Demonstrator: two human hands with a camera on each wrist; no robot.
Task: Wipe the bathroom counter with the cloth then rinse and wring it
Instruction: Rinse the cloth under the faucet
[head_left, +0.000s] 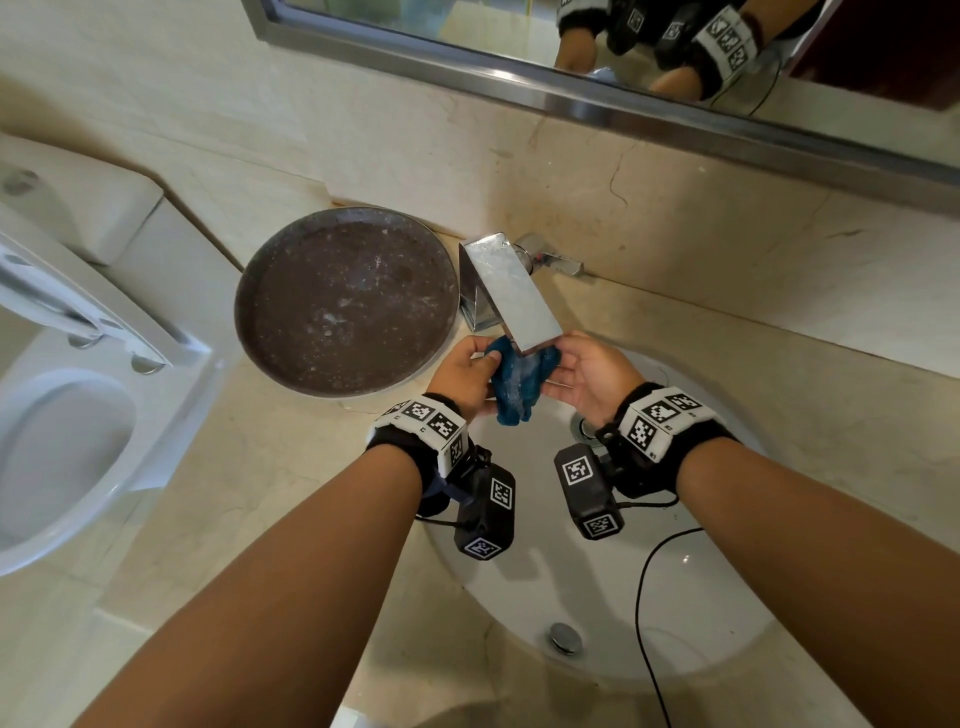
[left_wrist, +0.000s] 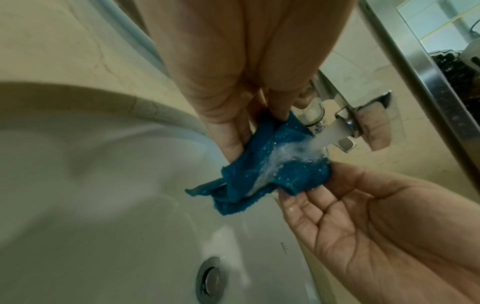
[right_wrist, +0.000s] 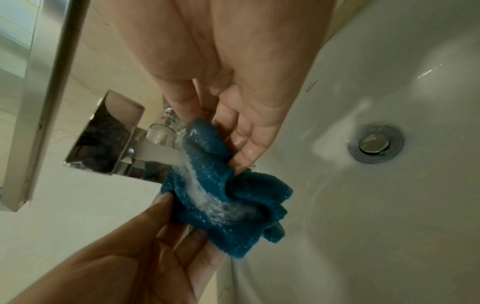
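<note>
Both hands, left hand (head_left: 464, 371) at nine o'clock, right hand (head_left: 592, 376) at three, pinch our cloth (head_left: 519, 382) spread under the tap (head_left: 511, 291) so water soaks through.

I see the faucet spout (head_left: 511, 291) overhanging the rear of the sink basin (head_left: 675, 597); it caps vertical travel there. My left hand (head_left: 462, 371) and right hand (head_left: 592, 374) sit just beneath its outlet, holding the cloth (head_left: 517, 384) between them. The round dark tray (head_left: 345, 301) blocks the counter (head_left: 234, 519) just left of the spout. The faucet lever (head_left: 558, 260) stands behind, near the wall. The front half of the basin lies open, with the drain plug (right_wrist: 374, 144) low in the bowl. The toilet (head_left: 67, 415) bounds the far left.
</note>
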